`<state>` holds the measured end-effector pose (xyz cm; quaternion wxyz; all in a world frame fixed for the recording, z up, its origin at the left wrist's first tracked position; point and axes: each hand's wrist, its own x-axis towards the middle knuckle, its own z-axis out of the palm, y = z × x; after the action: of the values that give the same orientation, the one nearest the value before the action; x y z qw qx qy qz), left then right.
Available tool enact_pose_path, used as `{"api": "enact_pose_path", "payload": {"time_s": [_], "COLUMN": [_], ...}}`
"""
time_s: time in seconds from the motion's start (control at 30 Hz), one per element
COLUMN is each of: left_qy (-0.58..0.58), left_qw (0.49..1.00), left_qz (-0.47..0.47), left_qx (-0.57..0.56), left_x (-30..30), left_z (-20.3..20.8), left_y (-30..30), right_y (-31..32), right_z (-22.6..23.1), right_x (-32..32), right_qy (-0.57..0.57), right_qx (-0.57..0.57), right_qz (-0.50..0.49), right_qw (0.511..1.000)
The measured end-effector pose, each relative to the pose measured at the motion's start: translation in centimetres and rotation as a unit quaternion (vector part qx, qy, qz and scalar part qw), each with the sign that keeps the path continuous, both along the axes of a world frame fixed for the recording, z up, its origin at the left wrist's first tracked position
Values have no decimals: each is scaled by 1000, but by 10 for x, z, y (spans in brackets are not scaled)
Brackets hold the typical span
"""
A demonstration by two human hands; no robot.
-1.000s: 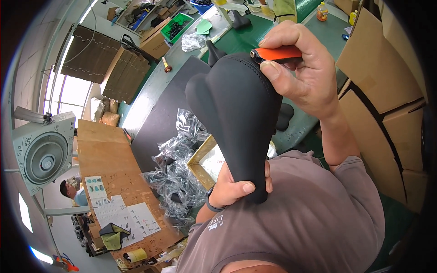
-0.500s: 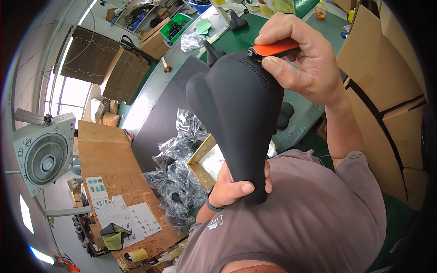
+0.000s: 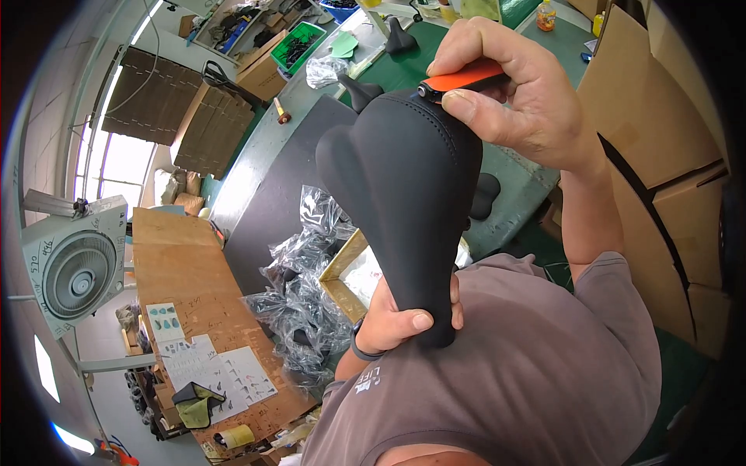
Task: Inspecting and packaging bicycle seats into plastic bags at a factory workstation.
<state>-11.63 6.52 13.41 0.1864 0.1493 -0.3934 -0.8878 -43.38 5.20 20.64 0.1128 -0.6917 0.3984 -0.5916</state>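
Note:
A black bicycle saddle (image 3: pixel 412 186) is held upright before my chest, its narrow nose down and its wide back end up. My left hand (image 3: pixel 398 317) wraps round the nose, thumb across the front. In my right hand (image 3: pixel 517 97), pinched between thumb and fingers, is an orange and black lighter (image 3: pixel 464 81) with a metal tip. That tip points left, close to the stitched seam (image 3: pixel 423 109) on the saddle's wide end. I cannot tell whether a flame burns there.
Clear plastic bags (image 3: pixel 299 311) and a yellow-edged box (image 3: pixel 346 268) lie to the left. More saddles (image 3: pixel 400 37) stand on the green table (image 3: pixel 443 46). A hammer (image 3: pixel 281 113) lies on its left part. Cardboard (image 3: pixel 653 116) rises at right; a fan (image 3: pixel 81 268) stands far left.
My right hand has shifted slightly left and up with the lighter, along the saddle's back edge. The saddle and my left hand have barely moved.

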Motion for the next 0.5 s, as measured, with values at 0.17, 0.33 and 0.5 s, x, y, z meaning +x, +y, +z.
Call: {"api": "enact_pose_path", "payload": {"time_s": [0.17,0.33,0.5], "left_qy": [-1,3,13], "left_qw": [1000,1000,999], "left_qz": [1,0,36], "left_qx": [-3,2,-36], "left_x": [1,-4,-6], "left_z": [-2,-2,-17], "left_y": [0,-1,-9], "right_y": [1,-6,-40], "right_z": [3,-14,-122], "right_x": [-1,1,-16], "right_qy": [21,-27,-334], "right_qx": [21,-52,-3], "right_qz": [-16,-12,-151], "right_qw": [999,998,930]}}
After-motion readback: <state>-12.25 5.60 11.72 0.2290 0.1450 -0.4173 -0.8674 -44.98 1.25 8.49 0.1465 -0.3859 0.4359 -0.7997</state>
